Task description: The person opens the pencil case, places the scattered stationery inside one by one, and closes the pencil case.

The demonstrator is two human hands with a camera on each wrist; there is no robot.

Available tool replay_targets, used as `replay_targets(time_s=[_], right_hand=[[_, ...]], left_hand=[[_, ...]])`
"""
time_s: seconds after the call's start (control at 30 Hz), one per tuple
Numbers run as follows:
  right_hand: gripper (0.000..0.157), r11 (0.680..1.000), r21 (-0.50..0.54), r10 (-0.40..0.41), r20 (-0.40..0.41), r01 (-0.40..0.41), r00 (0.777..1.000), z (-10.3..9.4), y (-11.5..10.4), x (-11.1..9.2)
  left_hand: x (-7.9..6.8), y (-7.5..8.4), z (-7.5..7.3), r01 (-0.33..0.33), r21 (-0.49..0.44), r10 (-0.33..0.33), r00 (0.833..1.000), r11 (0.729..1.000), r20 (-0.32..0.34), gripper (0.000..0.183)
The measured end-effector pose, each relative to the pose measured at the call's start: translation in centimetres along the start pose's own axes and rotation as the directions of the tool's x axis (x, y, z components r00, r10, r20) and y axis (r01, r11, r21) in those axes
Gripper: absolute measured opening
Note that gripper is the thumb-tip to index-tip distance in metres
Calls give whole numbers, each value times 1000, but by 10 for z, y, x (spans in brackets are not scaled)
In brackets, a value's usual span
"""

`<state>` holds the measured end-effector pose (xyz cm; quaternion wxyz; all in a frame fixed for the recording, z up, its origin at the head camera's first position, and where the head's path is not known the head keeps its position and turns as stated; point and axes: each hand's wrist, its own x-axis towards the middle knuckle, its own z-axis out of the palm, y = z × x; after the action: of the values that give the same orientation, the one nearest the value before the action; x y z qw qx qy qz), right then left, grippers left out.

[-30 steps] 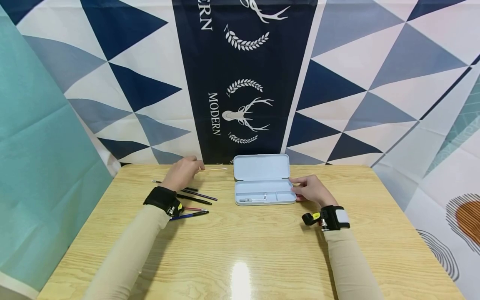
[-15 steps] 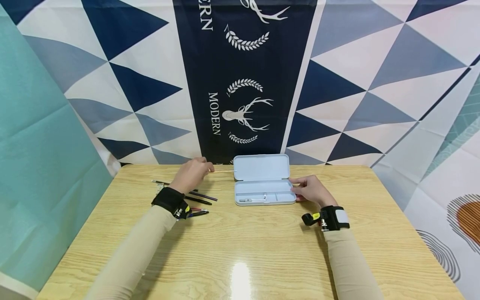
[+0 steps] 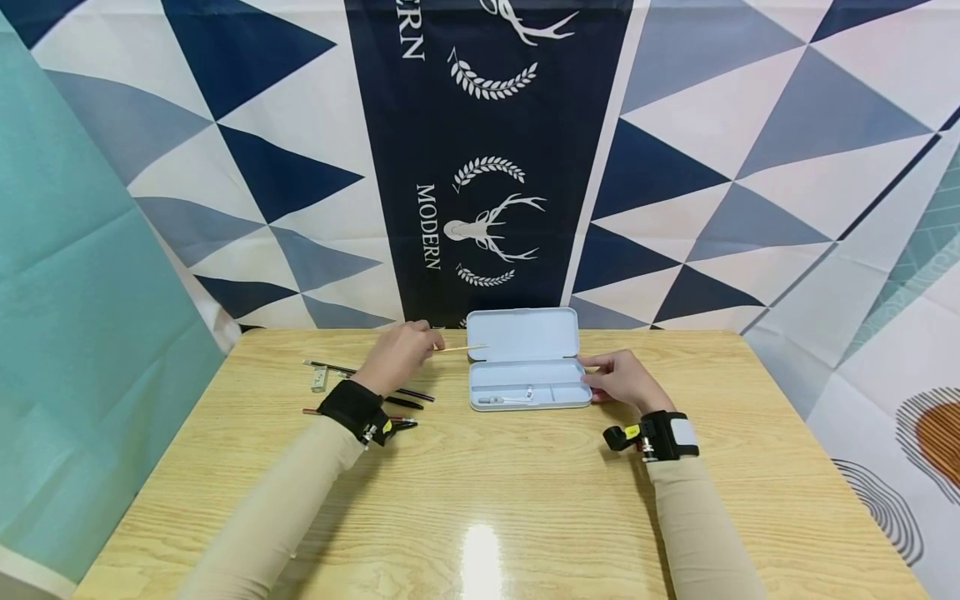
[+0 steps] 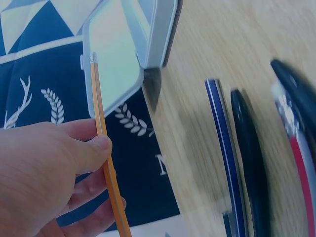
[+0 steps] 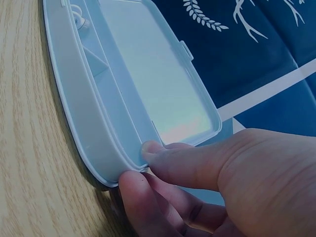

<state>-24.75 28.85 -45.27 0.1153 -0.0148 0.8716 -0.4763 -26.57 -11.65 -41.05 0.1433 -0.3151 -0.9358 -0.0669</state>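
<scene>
I record a light-blue pencil case (image 3: 528, 372) open on the wood-grain table (image 3: 480, 483), its lid (image 3: 523, 333) raised behind the tray. The left hand (image 3: 397, 354), beside the case's left end, pinches an orange pencil (image 4: 100, 103) between thumb and fingers; the pencil's pale end lies over the lid, and I cannot tell whether it touches. The right hand (image 3: 622, 383) pinches the case's right end wall, thumb at the rim, fingers outside. Inside the case, a white item (image 3: 510, 401) occupies the front compartment, left of a short divider (image 5: 96, 61). Left of the case I note a striped blue pencil (image 4: 224, 143), a black pen (image 4: 249, 153), a red pencil (image 4: 303, 168) with another dark pen (image 4: 301, 91) beside it, and, farther out, a small pale block (image 3: 319, 380), any marking too small to read. The left wristband (image 3: 352, 408) and sleeve (image 3: 285, 500) obstruct my head view of these. Behind the case hangs a cloth (image 3: 390, 150) reading "MODERN" (image 3: 427, 227), turned sideways, beside a deer-head emblem (image 3: 468, 231); higher up, "ERN" is legible. I can read no brand on the case.
</scene>
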Motion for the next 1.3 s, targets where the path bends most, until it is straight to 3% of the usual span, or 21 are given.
replay_targets(time_s=[0.23, 0.5, 0.83, 1.3], right_hand=[[47, 1000, -5, -8, 2, 8, 1000, 0, 1, 0], [47, 1000, 2, 4, 1, -4, 1000, 0, -1, -1], [47, 1000, 11, -4, 1, 4, 1000, 1, -1, -1], [48, 1000, 14, -1, -7, 1, 1000, 2, 2, -1]], left_hand=[[1, 13, 3, 3, -30, -2, 1000, 1000, 28, 16], [1, 18, 9, -15, -38, 15, 1000, 999, 20, 14], [4, 29, 10, 8, -58, -4, 997, 998, 76, 19], [4, 37, 16, -87, -41, 88, 996, 995, 23, 19]])
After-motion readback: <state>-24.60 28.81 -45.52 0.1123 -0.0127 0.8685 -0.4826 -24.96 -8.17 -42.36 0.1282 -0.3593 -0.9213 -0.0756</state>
